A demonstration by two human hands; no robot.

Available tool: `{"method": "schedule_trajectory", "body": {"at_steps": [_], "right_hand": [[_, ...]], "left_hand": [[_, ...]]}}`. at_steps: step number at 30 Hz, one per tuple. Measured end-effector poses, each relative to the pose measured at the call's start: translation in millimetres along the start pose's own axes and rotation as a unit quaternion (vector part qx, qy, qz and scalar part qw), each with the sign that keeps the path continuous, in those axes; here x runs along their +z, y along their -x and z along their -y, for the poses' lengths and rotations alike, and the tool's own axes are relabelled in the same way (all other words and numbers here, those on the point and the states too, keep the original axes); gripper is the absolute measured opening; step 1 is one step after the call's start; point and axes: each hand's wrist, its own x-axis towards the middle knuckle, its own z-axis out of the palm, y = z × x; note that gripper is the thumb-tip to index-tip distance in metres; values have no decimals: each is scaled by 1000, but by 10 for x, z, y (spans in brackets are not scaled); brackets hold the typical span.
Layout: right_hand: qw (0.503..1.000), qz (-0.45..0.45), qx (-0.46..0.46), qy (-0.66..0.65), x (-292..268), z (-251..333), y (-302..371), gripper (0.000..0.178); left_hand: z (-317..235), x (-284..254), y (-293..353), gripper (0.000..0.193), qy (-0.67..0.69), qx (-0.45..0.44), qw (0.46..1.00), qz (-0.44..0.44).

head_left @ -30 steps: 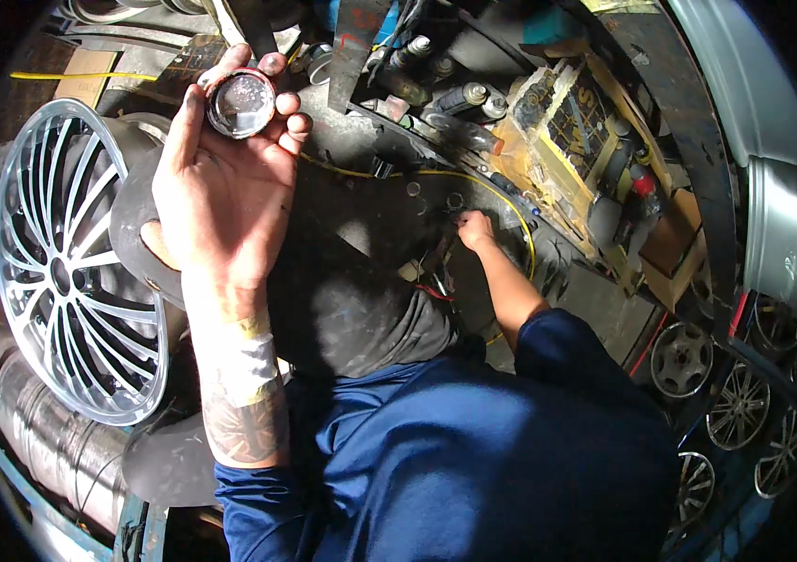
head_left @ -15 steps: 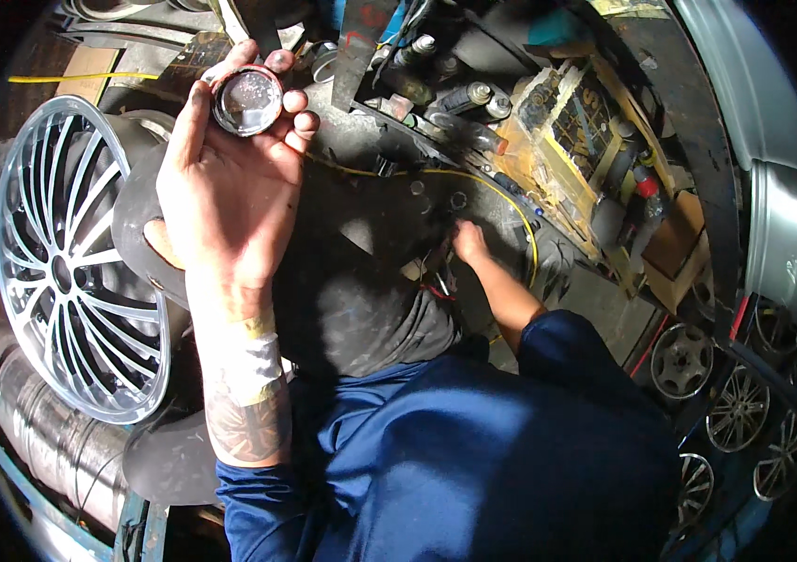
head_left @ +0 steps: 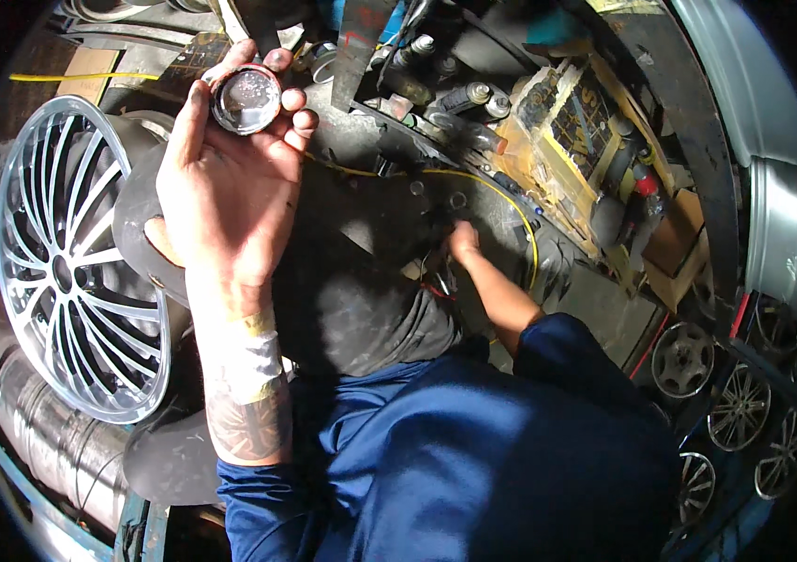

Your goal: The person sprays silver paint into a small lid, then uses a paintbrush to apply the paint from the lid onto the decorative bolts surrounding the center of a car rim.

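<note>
Wearing a blue work shirt (head_left: pixel 473 459) in the near foreground, with both forearms coming up out of it. Holding the left hand (head_left: pixel 230 187) up palm-first, tattooed forearm wrapped in pale tape at the wrist, and pinching a small round cap (head_left: pixel 245 98) at the fingertips, thumb on its left edge, fingers curled round the right; grip closed snugly on it, shiny face showing. Reaching the right hand (head_left: pixel 462 242) down and away onto the dark, grimy desk (head_left: pixel 361 215), fingers tucked among red wires and a yellow cable (head_left: pixel 501 192); grip there too shadowed to call, can't tell if anything's in it. Sitting just left of the raised arm, a big silver multi-spoke alloy wheel (head_left: pixel 70 262), tilted face-up, with a ribbed metal duct (head_left: pixel 33 421) lying below it. Lying further back beyond the desk, a cluttered yellowish tray (head_left: pixel 567 140) of bottles and spray cans. Standing off to the far right, more wheels (head_left: pixel 736 403) stacked in the dark and a pale rim (head_left: pixel 778 234) on edge.
</note>
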Motion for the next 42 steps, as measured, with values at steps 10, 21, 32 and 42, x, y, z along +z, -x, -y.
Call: {"method": "schedule_trajectory", "body": {"at_steps": [10, 21, 32, 42], "right_hand": [[956, 238, 47, -164, -206, 419, 329, 27], [829, 287, -473, -83, -1808, 1935, 1953, 35], [848, 325, -405, 108, -1895, 2119, 2353, 61], [789, 295, -494, 215, -1955, 2274, 2521, 84]], "left_hand": [[-13, -11, -3, 42, 18, -3, 1000, 11], [-31, -18, -4, 41, 58, -14, 997, 43], [-39, -66, 4, 41, 59, -24, 996, 55], [-53, -122, -6, 40, 38, -17, 997, 67]]}}
